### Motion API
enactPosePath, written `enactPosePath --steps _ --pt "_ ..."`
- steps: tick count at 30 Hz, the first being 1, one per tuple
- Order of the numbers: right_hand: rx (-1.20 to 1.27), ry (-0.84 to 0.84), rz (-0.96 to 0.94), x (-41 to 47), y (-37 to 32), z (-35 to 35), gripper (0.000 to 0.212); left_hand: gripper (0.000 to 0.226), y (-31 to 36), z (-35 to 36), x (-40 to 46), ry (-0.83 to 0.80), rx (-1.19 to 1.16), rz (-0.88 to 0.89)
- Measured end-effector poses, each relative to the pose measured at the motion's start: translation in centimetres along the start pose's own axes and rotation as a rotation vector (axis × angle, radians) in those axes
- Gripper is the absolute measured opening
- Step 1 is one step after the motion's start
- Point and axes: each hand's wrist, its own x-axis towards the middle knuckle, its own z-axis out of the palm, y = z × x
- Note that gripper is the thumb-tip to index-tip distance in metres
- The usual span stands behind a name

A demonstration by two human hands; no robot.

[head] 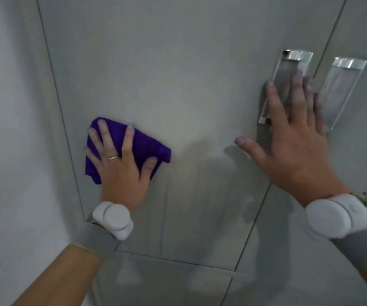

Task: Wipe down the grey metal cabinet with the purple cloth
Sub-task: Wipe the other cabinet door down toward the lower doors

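Observation:
The grey metal cabinet (pixel 178 74) fills the view, its left door facing me. A folded purple cloth (pixel 142 144) lies flat against that door near its left edge. My left hand (pixel 122 171) presses on the cloth with fingers spread, thumb over its right part. My right hand (pixel 293 142) rests flat and open on the door's right side, its fingers overlapping the recessed metal handle (pixel 288 69). Both wrists wear pale bands over grey sleeves.
A second recessed handle (pixel 341 91) sits on the right door, just past the seam between doors. A white wall (pixel 12 129) borders the cabinet on the left. A horizontal seam (pixel 173 259) marks lower panels below the doors.

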Motion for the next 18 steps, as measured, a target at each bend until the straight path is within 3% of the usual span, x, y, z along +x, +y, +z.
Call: enactPosePath --steps 7,12,18 --pt "-0.049 0.010 -0.137 -4.8 3.4 -0.7 0.092 0.070 10.4 2.7 -2.8 -0.016 -0.030 0.014" --pt "-0.094 -0.050 -0.037 -7.4 6.4 -0.4 0.101 0.072 17.5 4.6 -5.0 -0.038 -0.020 0.072" --pt "-0.080 -0.026 -0.028 -9.2 5.7 0.8 0.099 0.074 16.4 5.4 -6.1 -0.056 0.054 0.252"
